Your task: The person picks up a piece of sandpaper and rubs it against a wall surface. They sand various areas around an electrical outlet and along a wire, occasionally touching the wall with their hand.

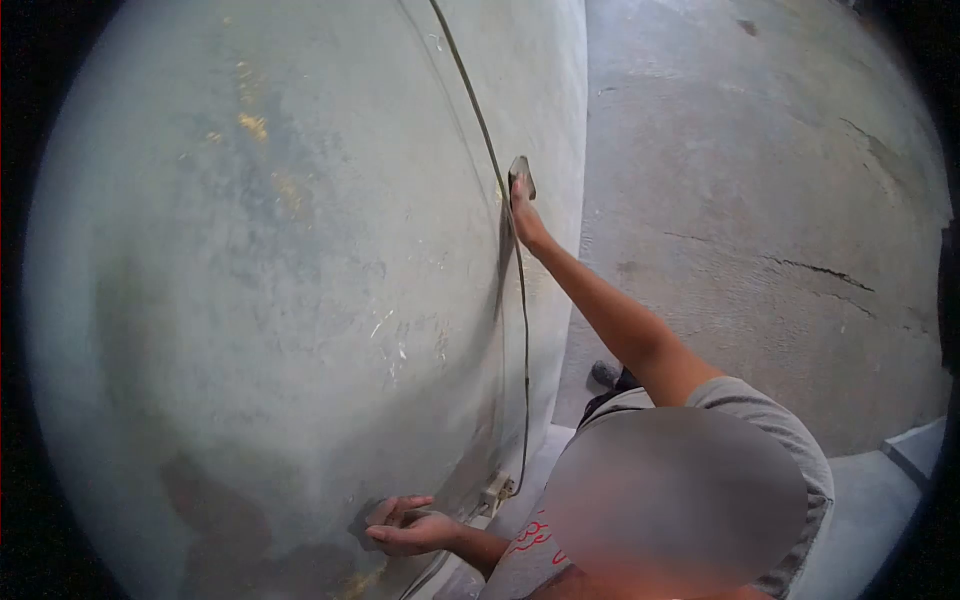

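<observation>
Grey wall (pixel 250 300), patchy and scuffed: judged partly rubbed down, much left. Cable (pixel 520 300) just beside the grip. Co-worker's raised hand (pixel 527 222) pressing sanding pad (pixel 521 176) flat against wall; lower hand (pixel 405 527) half curled, far beneath. No sight of own hands.

This looks like a building site or a bare room that is being fixed up; the big grey wall (pixel 250 300) is rough and patchy, with scratches and yellow marks; the concrete floor (pixel 760 220) is bare and cracked; a loose cable (pixel 515 260) hangs down the wall to a small socket (pixel 497 491).
</observation>
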Tool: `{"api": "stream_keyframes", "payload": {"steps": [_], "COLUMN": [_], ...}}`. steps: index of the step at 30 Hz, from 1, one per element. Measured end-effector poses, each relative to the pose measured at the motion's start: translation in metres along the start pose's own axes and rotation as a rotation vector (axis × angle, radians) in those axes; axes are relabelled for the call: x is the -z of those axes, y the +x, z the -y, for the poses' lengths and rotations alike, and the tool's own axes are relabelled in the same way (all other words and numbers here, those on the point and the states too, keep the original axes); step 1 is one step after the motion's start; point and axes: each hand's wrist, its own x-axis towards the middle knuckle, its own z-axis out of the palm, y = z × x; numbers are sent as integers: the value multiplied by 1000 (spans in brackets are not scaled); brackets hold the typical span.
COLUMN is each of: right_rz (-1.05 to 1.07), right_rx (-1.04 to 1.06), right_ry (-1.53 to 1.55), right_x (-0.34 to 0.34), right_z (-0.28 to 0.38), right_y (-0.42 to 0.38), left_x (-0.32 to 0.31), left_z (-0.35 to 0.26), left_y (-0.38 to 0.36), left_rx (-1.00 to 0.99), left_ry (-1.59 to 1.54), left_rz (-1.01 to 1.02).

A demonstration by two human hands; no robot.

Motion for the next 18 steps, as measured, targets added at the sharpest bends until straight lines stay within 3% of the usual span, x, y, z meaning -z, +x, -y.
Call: {"api": "stream_keyframes", "payload": {"steps": [3,6,7,10,16,18], "right_rz": [-5,69,119,229,62,31], "right_rx": [-25,-10,-31,-7,-26,-54], "right_ry": [17,-59,40,-71,-9,-25], "right_x": [5,6,6,16,22,24], "right_z": [1,19,21,57,44,41], "right_y": [6,-27,-45,-75,22,34], "left_x": [-21,-32,-40,-54,-46,-37], "left_z": [-6,-2,-8,-21,-15,-8], "left_y": [7,7,4,5,8,12], "left_rx": [41,-31,-37,9,77,122], "left_ry": [134,204,224,231,261,306], "left_rz": [-21,-42,-22,-163,-234,-152]}}
